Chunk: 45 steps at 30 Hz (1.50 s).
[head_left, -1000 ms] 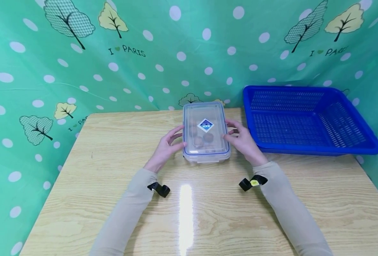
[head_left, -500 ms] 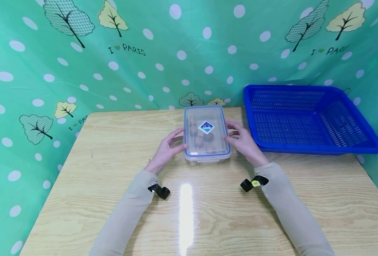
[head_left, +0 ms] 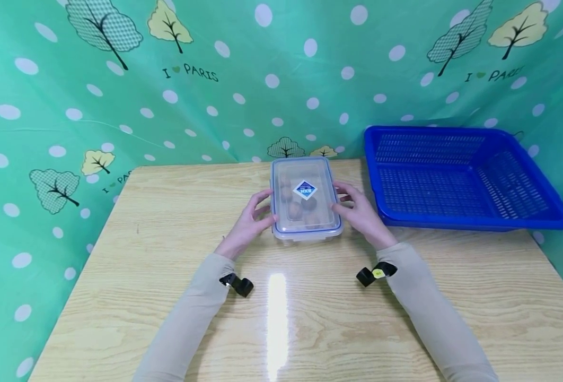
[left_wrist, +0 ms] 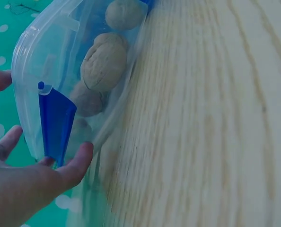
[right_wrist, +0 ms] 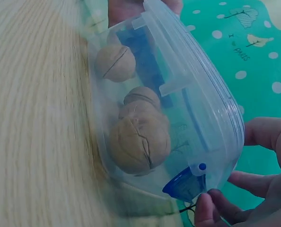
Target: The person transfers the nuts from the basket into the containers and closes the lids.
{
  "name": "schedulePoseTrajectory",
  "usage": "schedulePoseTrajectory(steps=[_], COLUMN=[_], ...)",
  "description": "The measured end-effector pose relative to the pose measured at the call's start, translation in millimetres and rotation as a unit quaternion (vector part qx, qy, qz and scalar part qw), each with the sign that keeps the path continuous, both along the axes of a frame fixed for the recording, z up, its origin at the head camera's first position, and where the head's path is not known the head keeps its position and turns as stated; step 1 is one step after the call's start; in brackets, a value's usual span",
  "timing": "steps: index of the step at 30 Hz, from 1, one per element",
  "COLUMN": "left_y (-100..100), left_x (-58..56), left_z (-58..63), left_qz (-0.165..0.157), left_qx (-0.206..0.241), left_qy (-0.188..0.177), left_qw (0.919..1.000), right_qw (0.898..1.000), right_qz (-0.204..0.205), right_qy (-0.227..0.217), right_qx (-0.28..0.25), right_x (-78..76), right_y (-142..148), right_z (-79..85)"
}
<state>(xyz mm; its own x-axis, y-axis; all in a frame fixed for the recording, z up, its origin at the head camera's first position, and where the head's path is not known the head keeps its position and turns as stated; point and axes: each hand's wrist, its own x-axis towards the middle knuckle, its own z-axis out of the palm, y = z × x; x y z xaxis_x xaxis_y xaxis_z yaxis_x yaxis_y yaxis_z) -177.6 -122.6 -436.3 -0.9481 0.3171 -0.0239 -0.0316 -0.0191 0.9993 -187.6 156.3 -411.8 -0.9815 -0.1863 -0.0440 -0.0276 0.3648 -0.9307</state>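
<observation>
A clear plastic food container (head_left: 304, 217) with a blue seal line and a diamond label on its lid lies near the table's back edge. Several walnuts (left_wrist: 105, 61) show through its wall. My left hand (head_left: 246, 223) grips its left side, thumb by a blue side clip (left_wrist: 57, 125) in the left wrist view. On the opposite side my right hand (head_left: 361, 215) grips it, with fingertips around another blue clip (right_wrist: 185, 184) in the right wrist view. Fingers of both hands are bent around the edges. Whether the clips are fastened is unclear.
A blue plastic basket (head_left: 472, 220) with slotted walls stands to the right, close to my right hand. Behind the wooden table (head_left: 167, 297) hangs a green dotted cloth (head_left: 243, 69). Bright glare lies on the table's middle.
The container has come slightly lower and its front wall shows less than before. It has shifted a little left in the last half second. Both hands keep their grip.
</observation>
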Motion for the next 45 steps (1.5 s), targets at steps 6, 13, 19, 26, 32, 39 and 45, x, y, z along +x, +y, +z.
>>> schedulePoseTrajectory(steps=[6, 13, 19, 26, 32, 39, 45], left_y=[-11, -25, -34, -33, -34, -32, -29], left_x=[-1.5, -2.3, -5.0, -6.8, -9.3, -11.2, -10.8], left_z=[0.4, 5.9, 7.5, 10.4, 7.5, 5.3, 4.4], left_qz=[0.015, 0.049, 0.068, 0.076, 0.078, 0.079, 0.083], left_qx=[0.021, 0.008, -0.019, -0.037, -0.036, -0.025, -0.018], left_qy=[-0.035, -0.051, -0.052, -0.071, -0.069, -0.062, -0.056], left_qw=[0.9990, 0.9975, 0.9961, 0.9939, 0.9939, 0.9947, 0.9948], right_qw=[0.996, 0.991, 0.993, 0.995, 0.998, 0.997, 0.989], right_qz=[0.040, 0.062, 0.055, 0.023, -0.017, -0.040, -0.040], right_qy=[-0.063, -0.096, -0.077, -0.057, -0.012, -0.031, -0.076], right_qx=[-0.056, -0.068, -0.073, -0.078, -0.066, -0.059, -0.124], right_x=[-0.5, 0.0, 0.5, -0.9, -3.8, -11.5, -18.5], right_y=[-10, -30, -42, -44, -47, -54, -56], right_z=[-8.2, -8.9, -11.1, -14.0, -9.8, -10.7, -15.2])
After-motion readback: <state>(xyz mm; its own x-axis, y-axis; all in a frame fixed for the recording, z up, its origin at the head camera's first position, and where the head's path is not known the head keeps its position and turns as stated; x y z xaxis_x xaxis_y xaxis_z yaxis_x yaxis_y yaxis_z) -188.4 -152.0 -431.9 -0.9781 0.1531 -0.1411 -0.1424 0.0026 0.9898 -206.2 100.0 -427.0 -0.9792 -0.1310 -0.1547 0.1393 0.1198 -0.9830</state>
